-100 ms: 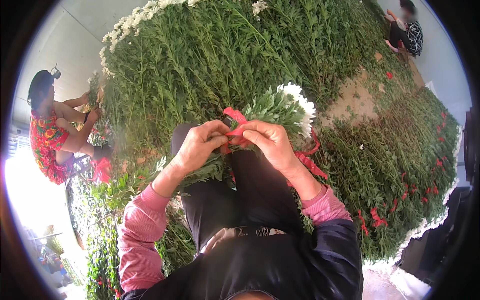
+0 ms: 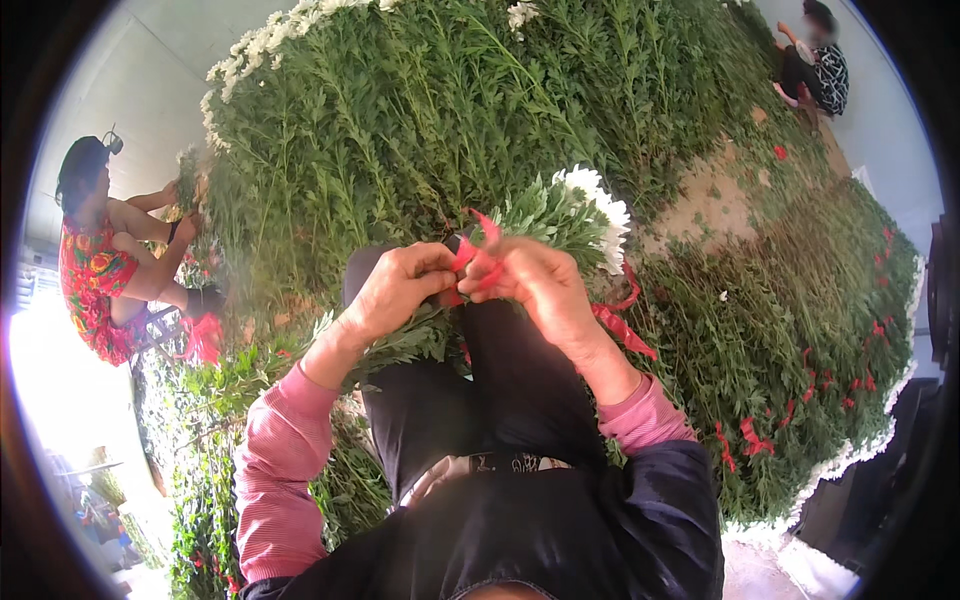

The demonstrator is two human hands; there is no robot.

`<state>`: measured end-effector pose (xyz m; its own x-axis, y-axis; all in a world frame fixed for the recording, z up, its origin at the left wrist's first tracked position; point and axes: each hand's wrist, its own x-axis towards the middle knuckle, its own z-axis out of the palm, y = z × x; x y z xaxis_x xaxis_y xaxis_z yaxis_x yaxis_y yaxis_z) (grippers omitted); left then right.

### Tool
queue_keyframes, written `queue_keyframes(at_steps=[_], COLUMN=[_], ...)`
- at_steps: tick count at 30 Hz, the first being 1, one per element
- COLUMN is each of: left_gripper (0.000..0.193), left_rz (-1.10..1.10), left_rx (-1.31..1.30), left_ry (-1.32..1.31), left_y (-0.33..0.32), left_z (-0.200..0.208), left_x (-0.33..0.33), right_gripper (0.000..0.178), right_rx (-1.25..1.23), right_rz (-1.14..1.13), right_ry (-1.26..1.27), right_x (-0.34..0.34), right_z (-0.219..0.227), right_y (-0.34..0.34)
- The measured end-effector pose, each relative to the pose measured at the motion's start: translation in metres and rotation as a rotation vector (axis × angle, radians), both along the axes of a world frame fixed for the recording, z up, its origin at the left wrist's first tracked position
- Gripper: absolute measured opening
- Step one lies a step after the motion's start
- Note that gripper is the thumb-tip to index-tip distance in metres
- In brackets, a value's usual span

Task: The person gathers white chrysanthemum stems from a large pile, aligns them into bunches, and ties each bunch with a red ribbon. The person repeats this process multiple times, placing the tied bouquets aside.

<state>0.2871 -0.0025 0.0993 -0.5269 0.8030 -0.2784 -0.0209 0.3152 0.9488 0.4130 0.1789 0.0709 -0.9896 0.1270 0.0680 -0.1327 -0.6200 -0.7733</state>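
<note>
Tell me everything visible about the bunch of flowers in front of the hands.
The bunch has white, many-petalled heads grouped at its upper right end, above fresh-looking green leaves. It slants down and left over the dark trousers. Red ribbon, thin and pliable-looking, is at its middle, its tie unclear; the left hand pinches it. The right hand, blurred, covers part of the bunch.

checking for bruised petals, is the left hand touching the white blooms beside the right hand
Apart: the head view shows green leaves and the right hand between the left hand and the white blooms.
</note>
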Motion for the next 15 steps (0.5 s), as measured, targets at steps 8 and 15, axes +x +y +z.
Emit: queue_keyframes(at_steps=[8,15], left_gripper=[0.016,0.017], left_rz=[-0.008,-0.069], left_rx=[0.052,-0.04], left_ry=[-0.182,-0.069], left_y=[-0.006,-0.008], left_z=[-0.002,0.008], left_x=[-0.015,-0.02], right_gripper=[0.028,0.019], right_rx=[0.127,0.572], right_rz=[-0.04,-0.171], right_ry=[0.001,-0.137], right_x=[-0.004,-0.018], right_z=[0.002,-0.011], right_y=[0.002,-0.006])
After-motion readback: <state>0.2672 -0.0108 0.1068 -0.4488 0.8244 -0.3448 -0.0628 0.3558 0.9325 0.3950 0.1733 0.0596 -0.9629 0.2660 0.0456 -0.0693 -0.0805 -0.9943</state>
